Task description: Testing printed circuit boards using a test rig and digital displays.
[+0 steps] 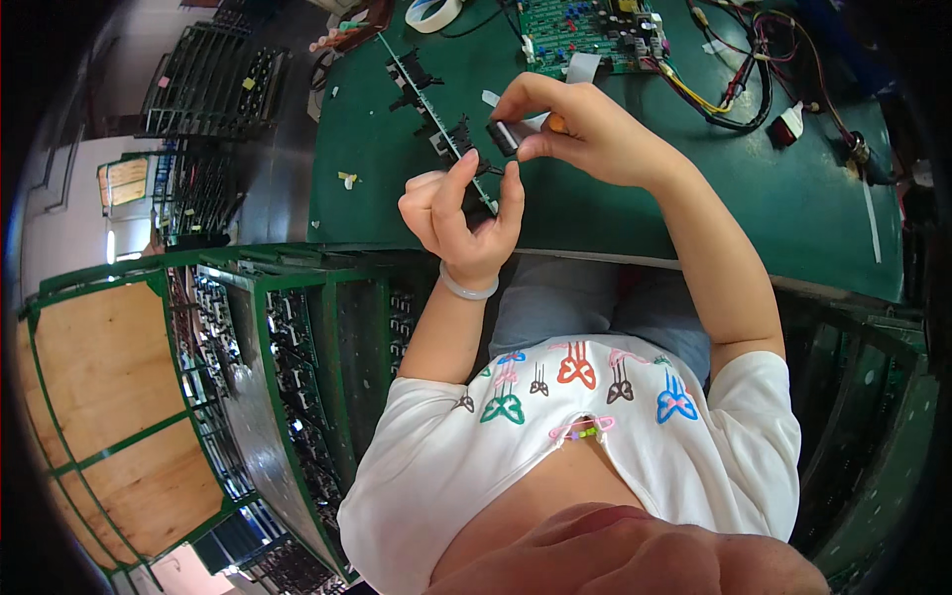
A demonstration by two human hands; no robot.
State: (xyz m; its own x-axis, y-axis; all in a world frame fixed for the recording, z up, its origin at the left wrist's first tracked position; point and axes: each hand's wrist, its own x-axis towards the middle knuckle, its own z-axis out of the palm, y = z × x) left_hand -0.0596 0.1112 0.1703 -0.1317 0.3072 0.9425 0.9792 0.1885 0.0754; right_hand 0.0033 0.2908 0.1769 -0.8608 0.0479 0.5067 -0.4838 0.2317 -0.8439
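My left hand (466, 216) pinches the near end of a long narrow circuit board (416, 94), which is tilted up edge-on over the green table. Black parts stick out from both faces of the board. Close beside it, my right hand (595, 129) grips a grey flat ribbon cable (529, 127) with a black connector (504, 137) at its end. The connector faces the board's black parts; whether they touch, I cannot tell. Another stretch of grey ribbon shows beyond my right knuckles. Something small and orange shows among the fingers of that hand.
A larger green circuit board (585, 35) lies at the back of the table (793, 213), with bundled coloured wires (734, 94) to its right. A roll of tape (433, 12) sits at the far edge. Green racks (327, 347) holding boards stand at the left.
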